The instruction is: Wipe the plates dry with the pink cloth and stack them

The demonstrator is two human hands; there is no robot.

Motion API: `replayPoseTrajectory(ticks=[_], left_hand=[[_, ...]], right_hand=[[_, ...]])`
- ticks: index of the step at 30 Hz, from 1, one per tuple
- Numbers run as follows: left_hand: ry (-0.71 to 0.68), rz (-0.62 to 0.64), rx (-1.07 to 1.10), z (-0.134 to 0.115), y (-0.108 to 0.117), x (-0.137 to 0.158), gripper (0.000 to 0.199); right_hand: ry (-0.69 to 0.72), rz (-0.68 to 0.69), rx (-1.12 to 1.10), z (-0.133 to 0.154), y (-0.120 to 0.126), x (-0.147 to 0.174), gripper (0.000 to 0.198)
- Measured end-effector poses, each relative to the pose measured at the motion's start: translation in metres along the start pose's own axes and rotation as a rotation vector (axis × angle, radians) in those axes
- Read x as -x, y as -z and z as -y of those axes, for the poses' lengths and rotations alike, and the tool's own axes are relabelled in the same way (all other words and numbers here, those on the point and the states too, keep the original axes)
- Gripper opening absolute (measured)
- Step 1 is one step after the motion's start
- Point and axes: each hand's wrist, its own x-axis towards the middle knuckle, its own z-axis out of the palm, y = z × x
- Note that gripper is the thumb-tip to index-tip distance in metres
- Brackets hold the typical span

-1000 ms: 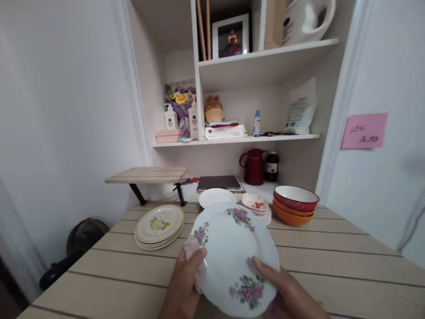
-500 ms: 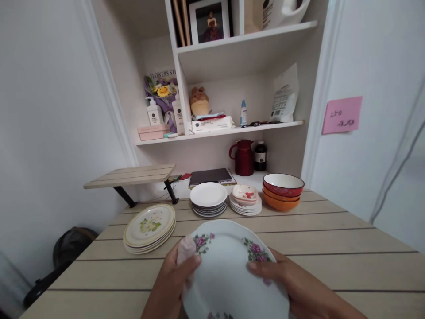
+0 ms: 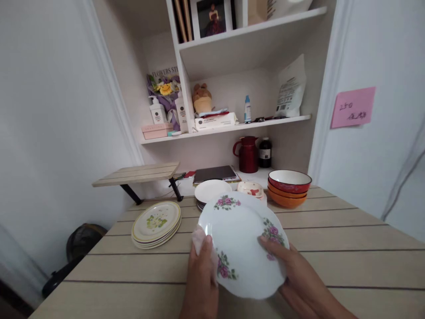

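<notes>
Above a pale slatted wooden table (image 3: 352, 268), your left hand (image 3: 201, 272) grips a pale pink cloth (image 3: 198, 239) against the left rim of a glossy white floral plate (image 3: 244, 248); your right hand (image 3: 294, 268) clasps its right side. Beyond, a white-lined red bowl (image 3: 288, 188) sits in stacked orange bowls (image 3: 287, 202).

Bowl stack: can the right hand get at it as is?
Probably not: the right hand is gripping the flowered plate. The bowl stack itself looks unblocked on its right side.

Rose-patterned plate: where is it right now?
In the head view, the rose-patterned plate is just right of centre in the lower half, held between the left hand and right hand, in front of the white plates.
</notes>
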Motion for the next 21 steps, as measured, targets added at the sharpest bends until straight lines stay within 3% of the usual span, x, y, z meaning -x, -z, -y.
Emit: replayPoseTrajectory(ticks=[5,11,15,18,21], left_hand=[[0.006,-0.012,0.036,-0.001,0.006,-0.002,0.064],[-0.038,-0.076,-0.117,-0.025,0.032,-0.007,0.071],[0.012,-0.036,-0.191,-0.036,0.035,-0.003,0.067],[0.05,0.046,-0.232,-0.039,0.035,0.0,0.061],[0.082,0.069,-0.253,-0.042,0.037,0.001,0.058]], right_hand=[[0.053,0.049,-0.049,-0.026,-0.005,0.002,0.08],[-0.21,0.333,-0.006,-0.008,-0.006,0.01,0.057],[-0.397,0.449,-0.022,0.012,0.006,0.009,0.045],[-0.439,0.536,0.083,0.015,0.016,0.007,0.039],[-0.432,0.511,0.175,0.011,0.017,0.008,0.041]])
